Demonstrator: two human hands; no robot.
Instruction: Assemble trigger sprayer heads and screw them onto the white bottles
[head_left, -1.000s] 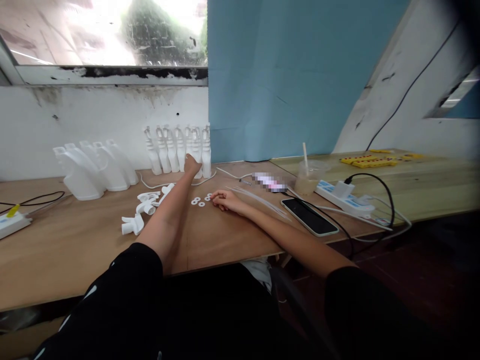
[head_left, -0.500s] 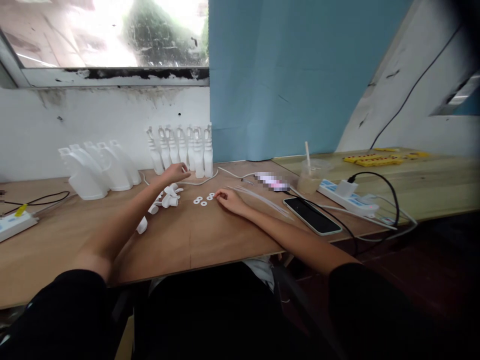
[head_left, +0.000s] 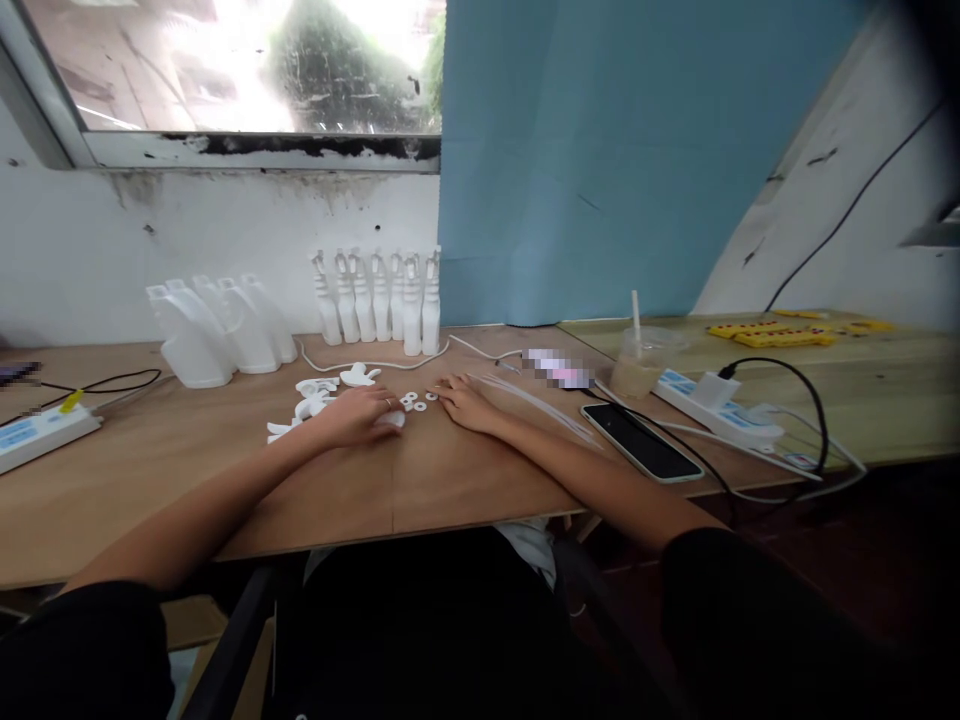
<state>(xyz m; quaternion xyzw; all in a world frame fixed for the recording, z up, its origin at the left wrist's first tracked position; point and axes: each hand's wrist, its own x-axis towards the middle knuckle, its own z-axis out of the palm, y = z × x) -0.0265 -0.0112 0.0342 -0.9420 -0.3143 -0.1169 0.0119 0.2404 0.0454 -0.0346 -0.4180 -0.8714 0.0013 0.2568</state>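
Near the middle of the table, my left hand point(head_left: 366, 414) is closed over a white plastic spray head point(head_left: 391, 420), which partly shows below the fingers. Left of it lies a loose pile of similar white spray heads point(head_left: 315, 400), some hidden by my wrist. My right hand point(head_left: 466, 404) rests palm down with its fingers stretched forward. At its fingertips is a flat white washer point(head_left: 432, 397). Several more white washers point(head_left: 409, 402) lie between the two hands.
White spray bottles point(head_left: 382, 305) and angled white bottles point(head_left: 199, 345) stand along the wall. Thin clear tubes point(head_left: 536, 405), a phone point(head_left: 643, 443), a cup with a straw point(head_left: 636, 370) and a power strip point(head_left: 724, 410) are at the right. Another power strip point(head_left: 49, 435) lies left.
My left hand has come down toward me from near the spray bottles and now covers a spray head. The washers sit closer together, and my right hand's fingers have flattened. The view has shifted slightly.
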